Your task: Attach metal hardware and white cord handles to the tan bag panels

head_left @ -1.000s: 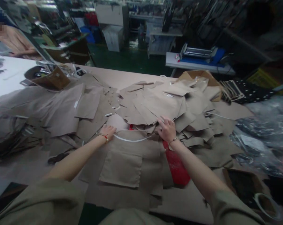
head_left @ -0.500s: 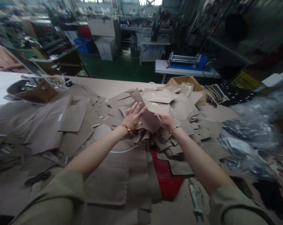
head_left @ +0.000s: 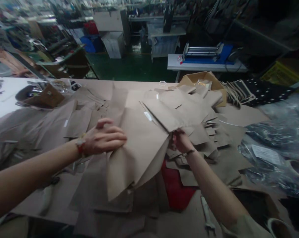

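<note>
A large taupe sheet piece [head_left: 139,142], leather-like and bearing a small white label, is raised and buckled above the heap of cut pieces. My left hand [head_left: 105,137] is at its left edge, fingers laid over the material and the thumb hidden; it appears to grip there. At the right corner, my right hand [head_left: 180,140] pinches the sheet's edge, its fingertips partly out of sight. Beneath and around lie more flat taupe pieces [head_left: 199,112]. A red patch [head_left: 176,188] shows below my right hand.
A cardboard box [head_left: 221,92] stands behind the heap, beside dark looped frames. Clear plastic bags [head_left: 268,148] lie at the right. A wrench [head_left: 207,215] rests near the front, and an open-topped brown container [head_left: 45,96] is at the far left. Another person's arm [head_left: 15,64] shows at upper left.
My left hand has moved left and nearer to me, and my right hand slightly nearer. A large sheet now spreads between them where a smaller-looking piece was tilted up.
</note>
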Available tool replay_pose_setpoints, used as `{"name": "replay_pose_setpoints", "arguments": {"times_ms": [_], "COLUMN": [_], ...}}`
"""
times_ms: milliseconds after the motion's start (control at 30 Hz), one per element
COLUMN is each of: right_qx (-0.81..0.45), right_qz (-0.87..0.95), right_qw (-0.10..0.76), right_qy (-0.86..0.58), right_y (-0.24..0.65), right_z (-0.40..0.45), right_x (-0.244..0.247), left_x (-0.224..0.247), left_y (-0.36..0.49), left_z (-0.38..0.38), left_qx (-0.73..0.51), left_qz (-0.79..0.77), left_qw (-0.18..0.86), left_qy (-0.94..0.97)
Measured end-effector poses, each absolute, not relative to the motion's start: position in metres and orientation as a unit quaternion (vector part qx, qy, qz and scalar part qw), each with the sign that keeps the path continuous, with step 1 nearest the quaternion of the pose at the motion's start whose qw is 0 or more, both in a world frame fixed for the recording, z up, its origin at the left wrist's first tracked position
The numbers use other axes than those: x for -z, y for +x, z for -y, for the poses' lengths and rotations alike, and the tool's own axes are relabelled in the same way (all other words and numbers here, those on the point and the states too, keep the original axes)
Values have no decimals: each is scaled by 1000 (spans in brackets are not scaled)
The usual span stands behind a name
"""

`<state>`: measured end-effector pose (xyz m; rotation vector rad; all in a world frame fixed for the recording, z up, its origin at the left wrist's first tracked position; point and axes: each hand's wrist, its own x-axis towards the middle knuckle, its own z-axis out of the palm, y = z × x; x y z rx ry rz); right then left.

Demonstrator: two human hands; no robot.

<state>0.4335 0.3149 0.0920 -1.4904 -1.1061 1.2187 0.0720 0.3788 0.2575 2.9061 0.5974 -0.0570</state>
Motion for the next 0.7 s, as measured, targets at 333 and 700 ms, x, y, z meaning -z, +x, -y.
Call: {"name": "replay_pose_setpoints", "arguments": {"times_ms": [333, 700], "right_qx": [-664, -549], "right_qz": [368, 501], "right_qw": [380, 397], "right_qy": [-528, -539], "right_y": [95, -13], "right_z": [-149, -126], "right_x": [2, -36], "left_x": [-104, -17], "left_y": [-210, -230], "left_z": [-193, -128], "left_qx": [118, -321], "left_qz": [-557, -591], "left_qw": [103, 552], "left_qy": [816, 493]}}
